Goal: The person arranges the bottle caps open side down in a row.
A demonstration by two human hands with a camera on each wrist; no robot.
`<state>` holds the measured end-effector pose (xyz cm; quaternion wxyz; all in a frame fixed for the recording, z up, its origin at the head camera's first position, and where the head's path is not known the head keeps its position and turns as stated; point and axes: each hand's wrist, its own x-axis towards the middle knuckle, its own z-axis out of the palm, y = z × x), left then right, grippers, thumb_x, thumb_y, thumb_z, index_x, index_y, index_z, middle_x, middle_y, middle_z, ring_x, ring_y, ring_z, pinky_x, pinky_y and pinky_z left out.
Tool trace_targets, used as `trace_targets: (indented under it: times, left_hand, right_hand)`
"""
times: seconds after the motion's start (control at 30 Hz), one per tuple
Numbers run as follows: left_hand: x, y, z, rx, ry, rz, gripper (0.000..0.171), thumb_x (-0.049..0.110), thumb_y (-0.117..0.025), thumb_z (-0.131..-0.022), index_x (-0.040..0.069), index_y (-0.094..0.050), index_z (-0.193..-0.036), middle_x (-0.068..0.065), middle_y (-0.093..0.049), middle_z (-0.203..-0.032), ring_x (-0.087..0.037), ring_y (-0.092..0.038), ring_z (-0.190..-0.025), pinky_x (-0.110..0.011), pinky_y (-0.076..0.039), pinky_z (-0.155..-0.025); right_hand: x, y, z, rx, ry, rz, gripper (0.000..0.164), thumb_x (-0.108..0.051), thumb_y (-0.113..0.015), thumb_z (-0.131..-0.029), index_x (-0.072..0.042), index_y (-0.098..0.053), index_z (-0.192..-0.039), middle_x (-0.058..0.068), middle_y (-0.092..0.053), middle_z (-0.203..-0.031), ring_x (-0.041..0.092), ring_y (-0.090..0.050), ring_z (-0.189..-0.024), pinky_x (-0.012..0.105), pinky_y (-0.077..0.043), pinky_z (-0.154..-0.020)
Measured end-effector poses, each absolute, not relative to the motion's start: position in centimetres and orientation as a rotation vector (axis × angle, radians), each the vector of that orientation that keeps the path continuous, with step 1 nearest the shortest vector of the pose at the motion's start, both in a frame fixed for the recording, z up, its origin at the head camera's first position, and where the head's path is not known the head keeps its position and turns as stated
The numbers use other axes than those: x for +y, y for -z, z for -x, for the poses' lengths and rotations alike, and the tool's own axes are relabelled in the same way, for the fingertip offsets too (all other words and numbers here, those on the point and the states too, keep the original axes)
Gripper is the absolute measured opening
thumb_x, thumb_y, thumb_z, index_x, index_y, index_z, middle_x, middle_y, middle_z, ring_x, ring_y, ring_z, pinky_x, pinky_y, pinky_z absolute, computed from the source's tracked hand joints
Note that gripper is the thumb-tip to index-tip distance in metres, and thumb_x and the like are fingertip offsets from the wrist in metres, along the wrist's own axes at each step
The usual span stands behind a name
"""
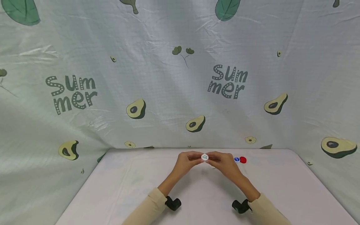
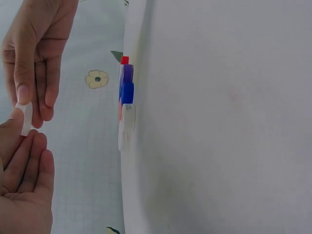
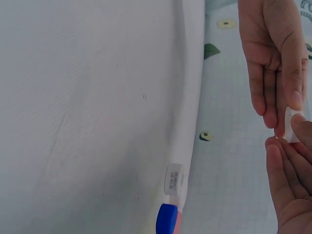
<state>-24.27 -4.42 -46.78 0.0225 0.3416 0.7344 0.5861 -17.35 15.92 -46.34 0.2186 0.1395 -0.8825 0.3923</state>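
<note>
A small white round cap [image 1: 204, 157] with dark print on its face is held above the table, upright with its face toward the head view. My left hand [image 1: 186, 161] pinches its left edge between thumb and fingertips. On the opposite edge, my right hand [image 1: 223, 162] pinches it the same way. Both wrist views show the cap edge-on between the thumbs, in the left wrist view [image 2: 27, 119] and the right wrist view [image 3: 291, 124]. The other fingers extend behind it.
Just right of my right hand lie a blue-and-white round cap [image 1: 237, 159] and a red one [image 1: 243, 160]. Another white cap [image 2: 128, 116] sits in the same row near the table's far edge, mostly hidden in the head view. A patterned cloth [image 1: 163, 78] hangs behind the table.
</note>
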Motion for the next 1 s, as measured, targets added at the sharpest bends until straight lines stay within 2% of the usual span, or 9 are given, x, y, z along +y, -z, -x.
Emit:
trace_targets:
  times: [0.17, 0.5, 0.67, 0.9, 1.0]
  left_hand:
    - [-3.4, 46.8, 23.9, 2.279, -1.79, -1.079, 0.026, 0.016, -0.08, -0.089, 0.008, -0.078, -0.114, -0.003, -0.077, -0.11, -0.01, -0.073, -0.095, -0.023, -0.058, -0.082]
    - [-1.7, 46.3, 23.3, 2.275, -1.771, -1.119, 0.023, 0.016, -0.078, -0.09, 0.009, -0.078, -0.112, -0.002, -0.077, -0.109, -0.009, -0.073, -0.094, -0.022, -0.058, -0.083]
    - [-1.1, 46.2, 23.1, 2.267, -1.771, -1.127, 0.024, 0.015, -0.079, -0.089, 0.009, -0.078, -0.112, -0.002, -0.077, -0.108, -0.009, -0.073, -0.093, -0.021, -0.058, -0.082]
    - [0.1, 46.5, 22.7, 2.23, -1.759, -1.123, 0.025, 0.015, -0.079, -0.089, 0.008, -0.078, -0.113, -0.001, -0.078, -0.107, -0.007, -0.073, -0.09, -0.021, -0.058, -0.077]
    - [0.4, 46.4, 22.6, 2.22, -1.743, -1.155, 0.026, 0.016, -0.079, -0.089, 0.008, -0.078, -0.114, -0.001, -0.077, -0.108, -0.006, -0.073, -0.09, -0.021, -0.058, -0.077]
  right_hand:
    - [16.9, 46.1, 16.4, -2.456, -1.076, -0.373, 0.031, -0.015, -0.081, -0.088, -0.011, -0.076, -0.118, 0.003, -0.077, -0.109, 0.02, -0.075, -0.095, 0.029, -0.06, -0.079]
    - [18.3, 45.8, 15.7, -2.496, -1.07, -0.319, 0.031, -0.012, -0.08, -0.088, -0.007, -0.075, -0.118, 0.008, -0.076, -0.112, 0.025, -0.075, -0.097, 0.031, -0.061, -0.079]
    - [19.0, 45.9, 15.4, -2.485, -1.064, -0.311, 0.03, -0.018, -0.079, -0.09, -0.009, -0.075, -0.118, 0.006, -0.076, -0.112, 0.022, -0.075, -0.097, 0.032, -0.061, -0.079]
    - [20.3, 46.3, 14.6, -2.456, -1.049, -0.345, 0.029, -0.022, -0.079, -0.089, -0.013, -0.076, -0.116, 0.0, -0.077, -0.108, 0.017, -0.075, -0.095, 0.026, -0.06, -0.079]
    - [20.6, 46.4, 14.3, -2.44, -1.039, -0.352, 0.028, -0.02, -0.08, -0.089, -0.012, -0.076, -0.115, 0.001, -0.077, -0.107, 0.017, -0.075, -0.093, 0.025, -0.06, -0.078]
